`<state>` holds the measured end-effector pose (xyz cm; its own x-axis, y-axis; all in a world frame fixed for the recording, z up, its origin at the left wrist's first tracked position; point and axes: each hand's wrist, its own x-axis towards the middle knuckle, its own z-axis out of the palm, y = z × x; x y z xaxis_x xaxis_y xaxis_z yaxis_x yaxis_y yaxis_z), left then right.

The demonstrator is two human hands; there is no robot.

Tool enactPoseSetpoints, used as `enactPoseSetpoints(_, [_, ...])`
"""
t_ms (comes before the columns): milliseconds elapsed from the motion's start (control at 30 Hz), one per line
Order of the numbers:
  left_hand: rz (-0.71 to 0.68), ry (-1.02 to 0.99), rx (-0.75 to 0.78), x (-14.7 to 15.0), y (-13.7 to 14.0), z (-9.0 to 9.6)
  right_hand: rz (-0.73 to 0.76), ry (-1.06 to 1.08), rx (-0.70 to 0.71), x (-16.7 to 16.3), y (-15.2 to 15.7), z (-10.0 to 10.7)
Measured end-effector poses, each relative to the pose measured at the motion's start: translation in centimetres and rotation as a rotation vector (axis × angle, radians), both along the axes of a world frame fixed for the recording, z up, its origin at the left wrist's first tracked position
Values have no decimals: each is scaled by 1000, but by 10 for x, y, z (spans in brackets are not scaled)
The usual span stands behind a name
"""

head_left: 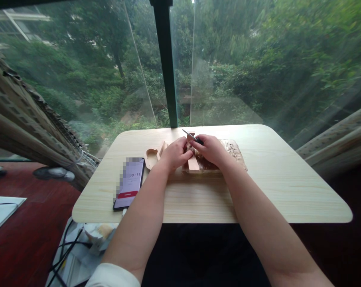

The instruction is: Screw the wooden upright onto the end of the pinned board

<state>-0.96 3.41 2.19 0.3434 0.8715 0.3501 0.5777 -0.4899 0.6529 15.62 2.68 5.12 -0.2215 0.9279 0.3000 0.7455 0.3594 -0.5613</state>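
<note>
My right hand (pixel 212 148) is closed around a slim metal tool with a dark handle (pixel 200 141). Its thin grey end points up and left, past the fingers; whether it is a knife or a file I cannot tell. A pale strip of wood (pixel 194 164) lies under both hands, pointing toward me, with its far end near the tool. My left hand (pixel 176 153) grips the strip from the left side, its fingers curled on it. Beneath the wood is a flat brown slab (pixel 208 165), shiny in parts, with small crumbs on its right side.
Left of my left hand lie a hollowed wooden piece (pixel 152 158) and a small upright wooden part (pixel 162 148). A phone (pixel 129 183) showing a timer rests on the light wooden table (pixel 288 179). Windows stand behind the table; cables (pixel 68 243) hang at its lower left.
</note>
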Motion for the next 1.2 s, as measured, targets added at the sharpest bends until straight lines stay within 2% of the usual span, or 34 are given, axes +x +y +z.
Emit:
enactPoseSetpoints(333, [-9, -86, -1, 2, 5, -10, -6, -96, 18, -1, 0, -2])
enactPoseSetpoints(467, [-22, -93, -24, 3, 6, -12, 5, -94, 2, -2, 0, -2])
enactPoseSetpoints(667, [-39, -79, 19, 2, 7, -14, 11, -59, -4, -1, 1, -2])
enactPoseSetpoints(767, [-48, -75, 29, 1, 8, -15, -8, 7, 16, -1, 1, -3])
enactPoseSetpoints(900, [-54, -79, 48, 0, 8, -17, -23, 205, 71, 2, -1, -1])
enactPoseSetpoints(967, [-45, -74, 48, 0, 8, -17, -20, 287, 43, 6, -4, 9])
enactPoseSetpoints(1033, [-38, -71, 47, -1, 8, -16, 46, 282, -37, 10, -10, 31])
enactPoseSetpoints(1200, [-26, -66, 29, 0, 6, -14, 290, -117, -73, 21, -25, 111])
